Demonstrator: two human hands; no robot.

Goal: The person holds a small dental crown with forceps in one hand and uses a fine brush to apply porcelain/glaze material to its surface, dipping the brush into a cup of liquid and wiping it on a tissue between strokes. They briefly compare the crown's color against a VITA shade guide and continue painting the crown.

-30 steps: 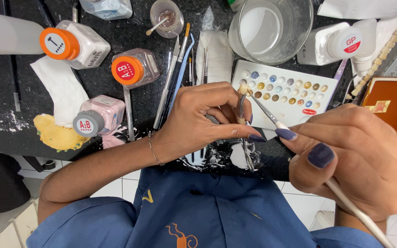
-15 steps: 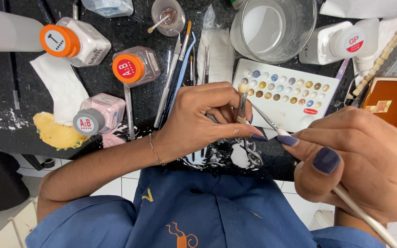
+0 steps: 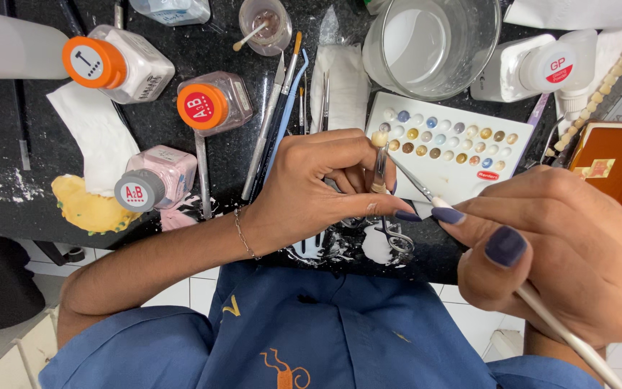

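A glass beaker (image 3: 432, 45) sits at the top of the black tabletop (image 3: 8, 130). Just below it lies a white shade palette (image 3: 449, 148); well left stand two orange-capped jars (image 3: 214, 103), a grey-capped jar (image 3: 154, 180) and a yellow lump (image 3: 88, 209).

Jars (image 3: 214, 104), brushes (image 3: 275, 122) crowding the hands (image 3: 311, 191)

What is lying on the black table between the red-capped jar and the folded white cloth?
Between the red-capped jar and the folded white cloth, the head view shows several thin brushes and tools lying side by side.
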